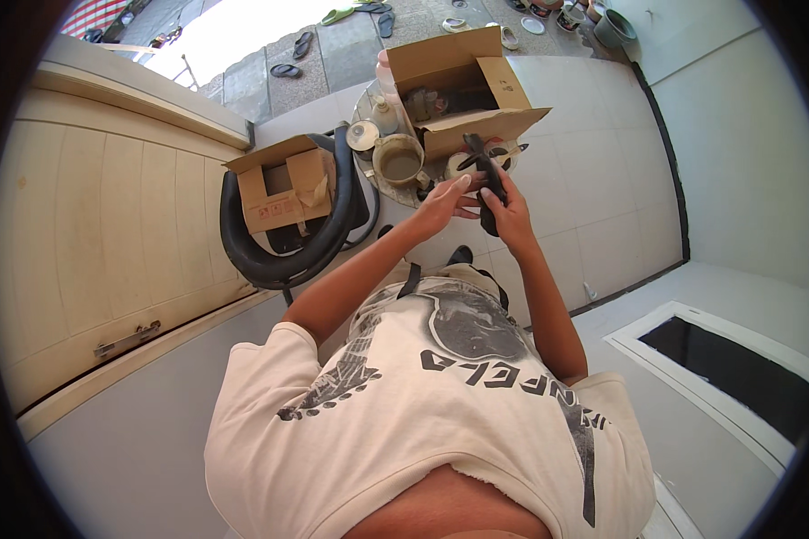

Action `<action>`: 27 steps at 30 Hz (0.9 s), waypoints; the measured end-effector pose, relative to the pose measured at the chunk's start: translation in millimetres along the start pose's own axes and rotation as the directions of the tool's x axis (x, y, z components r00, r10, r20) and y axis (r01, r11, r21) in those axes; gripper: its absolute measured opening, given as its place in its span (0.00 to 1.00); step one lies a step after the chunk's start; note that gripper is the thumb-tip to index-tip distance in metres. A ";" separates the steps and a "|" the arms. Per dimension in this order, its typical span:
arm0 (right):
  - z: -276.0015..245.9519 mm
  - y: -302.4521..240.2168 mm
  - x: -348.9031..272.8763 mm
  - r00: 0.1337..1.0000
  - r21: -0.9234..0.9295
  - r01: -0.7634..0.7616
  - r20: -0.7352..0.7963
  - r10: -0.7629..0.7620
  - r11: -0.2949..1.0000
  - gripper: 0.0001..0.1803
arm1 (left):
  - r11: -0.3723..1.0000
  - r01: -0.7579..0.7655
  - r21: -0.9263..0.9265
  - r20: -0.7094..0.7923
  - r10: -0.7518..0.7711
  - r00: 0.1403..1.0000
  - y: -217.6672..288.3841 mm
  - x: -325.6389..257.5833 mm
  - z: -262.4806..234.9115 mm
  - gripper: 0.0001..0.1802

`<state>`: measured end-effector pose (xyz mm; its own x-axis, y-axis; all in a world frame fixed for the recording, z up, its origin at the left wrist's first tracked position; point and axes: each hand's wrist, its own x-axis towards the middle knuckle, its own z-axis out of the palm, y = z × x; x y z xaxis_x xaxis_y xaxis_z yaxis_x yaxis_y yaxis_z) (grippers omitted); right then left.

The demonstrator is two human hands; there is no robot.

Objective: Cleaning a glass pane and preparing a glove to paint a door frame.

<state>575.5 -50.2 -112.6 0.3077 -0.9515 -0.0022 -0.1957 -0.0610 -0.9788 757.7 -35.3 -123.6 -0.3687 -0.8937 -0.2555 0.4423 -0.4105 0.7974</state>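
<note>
My right hand [511, 218] is closed around a long black object [488, 169] with short arms branching near its top; its exact kind is unclear. The object is held upright at a slight tilt, in front of the open cardboard box. My left hand [442, 203] is beside it, fingers stretched out and apart, their tips reaching the object's side. Whether those fingertips press on it cannot be made out. Just beyond my left hand, a beige mug-like pot [397, 160] stands on a small round table [365, 106].
A large open cardboard box [440, 67] with things inside rests on the table, near a clear bottle [384, 115] and a round white-rimmed lid [362, 136]. At left, a black padded chair [241, 235] holds a smaller box [283, 198]. Slippers [286, 71] lie by the doorway.
</note>
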 end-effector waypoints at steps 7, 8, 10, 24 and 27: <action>35.9 -26.7 22.2 0.919 0.822 -0.297 0.109 0.378 0.486 0.22 | 0.479 -0.285 0.830 -0.028 0.545 0.838 19.9 -10.4 -49.6 0.29; 42.4 -28.4 26.0 0.909 0.843 -0.319 0.144 0.390 0.433 0.21 | 0.384 -0.228 0.895 -0.078 0.637 0.767 23.2 -10.1 -53.3 0.30; 59.6 -30.0 32.3 0.915 0.837 -0.315 0.144 0.377 0.446 0.21 | 0.588 -0.243 0.772 -0.128 0.518 0.846 33.4 -11.5 -64.6 0.32; 124.8 -29.2 65.6 0.832 0.531 -0.504 0.086 0.548 0.681 0.24 | 0.730 -0.111 0.674 -0.185 0.313 0.932 49.7 -22.7 -141.4 0.31; 119.9 -26.8 70.7 0.792 0.419 -0.601 0.193 0.580 0.681 0.23 | 0.214 -0.196 0.957 -0.042 0.770 0.637 48.4 -24.4 -139.8 0.28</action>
<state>714.1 -79.6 -111.1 0.3094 -0.7305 -0.6088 0.0720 0.6564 -0.7510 902.3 -58.7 -155.1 0.1399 -0.8928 0.4282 -0.6152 0.2605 0.7441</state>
